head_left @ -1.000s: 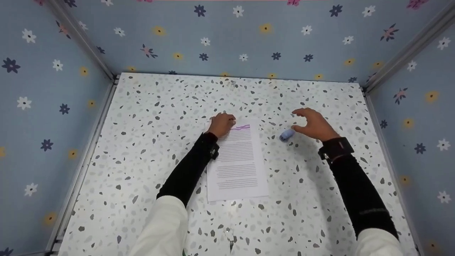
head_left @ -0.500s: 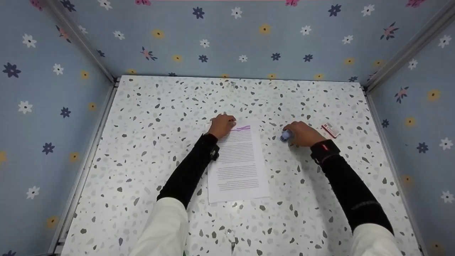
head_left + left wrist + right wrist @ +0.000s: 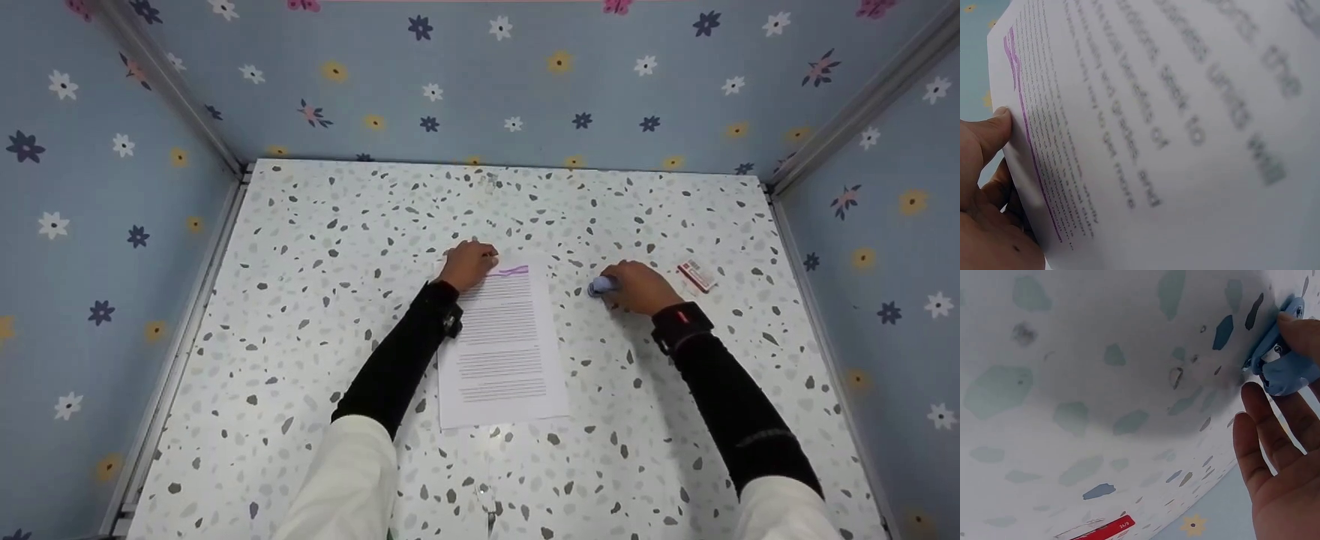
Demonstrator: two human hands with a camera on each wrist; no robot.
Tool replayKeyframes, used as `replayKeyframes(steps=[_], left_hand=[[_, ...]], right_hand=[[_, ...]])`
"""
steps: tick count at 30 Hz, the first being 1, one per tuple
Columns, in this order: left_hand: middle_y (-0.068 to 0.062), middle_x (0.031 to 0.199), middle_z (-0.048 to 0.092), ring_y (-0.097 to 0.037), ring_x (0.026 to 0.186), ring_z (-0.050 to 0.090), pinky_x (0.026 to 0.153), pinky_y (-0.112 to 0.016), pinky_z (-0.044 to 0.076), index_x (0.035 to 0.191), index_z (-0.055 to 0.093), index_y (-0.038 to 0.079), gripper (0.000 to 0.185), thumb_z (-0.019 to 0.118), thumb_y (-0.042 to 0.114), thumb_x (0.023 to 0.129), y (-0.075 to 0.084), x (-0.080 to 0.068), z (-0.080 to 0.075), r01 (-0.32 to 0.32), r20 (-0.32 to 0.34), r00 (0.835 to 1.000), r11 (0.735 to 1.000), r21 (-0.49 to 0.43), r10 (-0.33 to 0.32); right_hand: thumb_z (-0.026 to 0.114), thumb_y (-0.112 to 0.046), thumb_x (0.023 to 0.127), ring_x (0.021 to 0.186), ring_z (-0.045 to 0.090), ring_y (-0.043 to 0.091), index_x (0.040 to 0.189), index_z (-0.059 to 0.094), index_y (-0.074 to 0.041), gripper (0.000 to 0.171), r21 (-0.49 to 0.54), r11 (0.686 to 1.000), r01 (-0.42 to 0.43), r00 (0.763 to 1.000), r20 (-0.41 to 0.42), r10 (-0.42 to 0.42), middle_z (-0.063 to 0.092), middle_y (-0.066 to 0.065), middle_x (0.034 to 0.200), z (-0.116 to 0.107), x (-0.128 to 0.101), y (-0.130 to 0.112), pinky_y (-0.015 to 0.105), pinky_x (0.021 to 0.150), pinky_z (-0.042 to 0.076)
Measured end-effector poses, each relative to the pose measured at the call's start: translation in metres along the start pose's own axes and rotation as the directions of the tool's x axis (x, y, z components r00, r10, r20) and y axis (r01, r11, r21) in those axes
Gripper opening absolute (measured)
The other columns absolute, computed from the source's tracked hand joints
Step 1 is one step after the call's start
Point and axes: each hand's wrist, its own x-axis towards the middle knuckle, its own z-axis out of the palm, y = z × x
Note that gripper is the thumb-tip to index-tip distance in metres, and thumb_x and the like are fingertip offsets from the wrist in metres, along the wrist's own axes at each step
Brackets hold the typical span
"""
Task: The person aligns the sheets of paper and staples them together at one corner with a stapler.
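Observation:
Printed paper sheets (image 3: pixel 501 337) lie in the middle of the table, with a purple marker stroke across their top lines. My left hand (image 3: pixel 466 265) pinches them at the top left edge; in the left wrist view the thumb (image 3: pixel 998 126) lies over the sheets (image 3: pixel 1185 225) and the fingers tuck under them. To the right of the paper, my right hand (image 3: pixel 641 289) holds a small blue stapler (image 3: pixel 602 286). Thumb and fingers grip the stapler (image 3: pixel 1292 374) in the right wrist view, close over the table, while two other fingers extend free.
A small red and white box (image 3: pixel 697 275), apparently staples, lies right of my right hand; its red edge (image 3: pixel 1109 530) shows in the right wrist view. Blue flowered panels (image 3: pixel 480 82) enclose the speckled table (image 3: pixel 315 225) at the back and both sides.
My right hand has come down and left onto the stapler, closing its fingers round it and turning it slightly. The red and white box has come into sight. My left hand stays on the paper.

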Motion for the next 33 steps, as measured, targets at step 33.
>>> replayKeyframes(steps=[33], left_hand=[[-0.015,0.114,0.071,-0.027,0.106,0.064,0.096,-0.037,0.047,0.119,0.071,0.000,0.026,0.060,0.016,0.102,0.026,-0.011,-0.006,-0.062,0.228,0.971,0.995,-0.075,0.078]], right_hand=[[0.079,-0.021,0.088,0.094,0.060,0.029,0.126,0.066,-0.003,0.044,0.180,0.978,-0.101,0.970,-0.203,0.137,0.065,0.014,0.105,0.049,-0.006,-0.049,0.046,0.084,0.049]])
